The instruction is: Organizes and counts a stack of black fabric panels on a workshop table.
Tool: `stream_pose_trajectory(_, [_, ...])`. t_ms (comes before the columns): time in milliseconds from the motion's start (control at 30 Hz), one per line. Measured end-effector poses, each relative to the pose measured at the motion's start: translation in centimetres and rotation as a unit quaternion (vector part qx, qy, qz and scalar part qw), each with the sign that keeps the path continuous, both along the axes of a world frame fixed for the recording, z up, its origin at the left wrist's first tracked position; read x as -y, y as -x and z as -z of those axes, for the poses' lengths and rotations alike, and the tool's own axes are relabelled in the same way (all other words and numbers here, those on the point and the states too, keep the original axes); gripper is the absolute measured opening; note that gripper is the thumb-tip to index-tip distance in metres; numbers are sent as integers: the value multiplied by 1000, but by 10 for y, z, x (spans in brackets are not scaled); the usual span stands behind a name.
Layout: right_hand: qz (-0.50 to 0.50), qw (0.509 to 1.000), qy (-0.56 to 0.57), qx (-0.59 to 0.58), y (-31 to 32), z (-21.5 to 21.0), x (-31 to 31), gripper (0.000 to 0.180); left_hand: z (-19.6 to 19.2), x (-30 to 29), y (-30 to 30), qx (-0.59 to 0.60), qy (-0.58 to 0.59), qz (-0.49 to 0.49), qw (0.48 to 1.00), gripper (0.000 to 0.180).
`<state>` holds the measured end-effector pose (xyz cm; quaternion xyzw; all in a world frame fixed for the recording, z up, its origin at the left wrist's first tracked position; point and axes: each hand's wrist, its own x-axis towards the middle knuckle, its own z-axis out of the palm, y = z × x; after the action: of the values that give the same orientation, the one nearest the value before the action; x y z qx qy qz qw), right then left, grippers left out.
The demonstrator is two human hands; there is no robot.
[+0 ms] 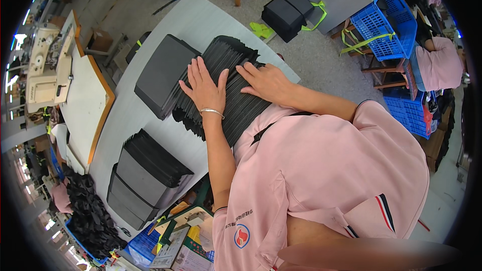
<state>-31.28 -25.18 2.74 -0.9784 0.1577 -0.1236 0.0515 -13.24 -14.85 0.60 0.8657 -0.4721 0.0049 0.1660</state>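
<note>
A thick row of thin black sheets, fanned on edge, lies on the grey table against my body. My left hand rests flat across the row, fingers spread, a silver bangle at its wrist. Farther right, my right hand lies on the same sheets with its fingers stretched out. A neat dark grey stack touches the row's far left side. Closer to the table's near left end sits a banded dark grey bundle, with more black sheets beside it.
A sewing machine stands on a wood-edged table at left. On the floor beyond my table lies a strapped dark bundle. Blue crates stand at right by another person in pink. Boxes sit below the near edge.
</note>
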Motion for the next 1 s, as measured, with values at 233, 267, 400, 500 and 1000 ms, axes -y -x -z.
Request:
stream_pose_trajectory(233, [12, 999, -31, -10, -1, -4, -1, 68, -1, -1, 1, -9, 1, 0, 1000, 87])
stream_pose_trajectory(267, [12, 999, -34, -12, -1, -4, 0, 68, -1, -1, 1, -8, 1, 0, 1000, 87])
stream_pose_trajectory(400, [14, 999, -39, -6, -1, -6, 0, 68, -2, -1, 1, -8, 4, 2, 1000, 88])
stream_pose_trajectory(500, [23, 999, -46, 0, -1, -6, 0, 68, -1, 0, 2, -6, 6, 4, 1000, 88])
stream_pose_trajectory(1000, [26, 996, -78, 23, 0, -8, -4, 44, -2, -2, 1, -5, 9, 9, 1000, 87])
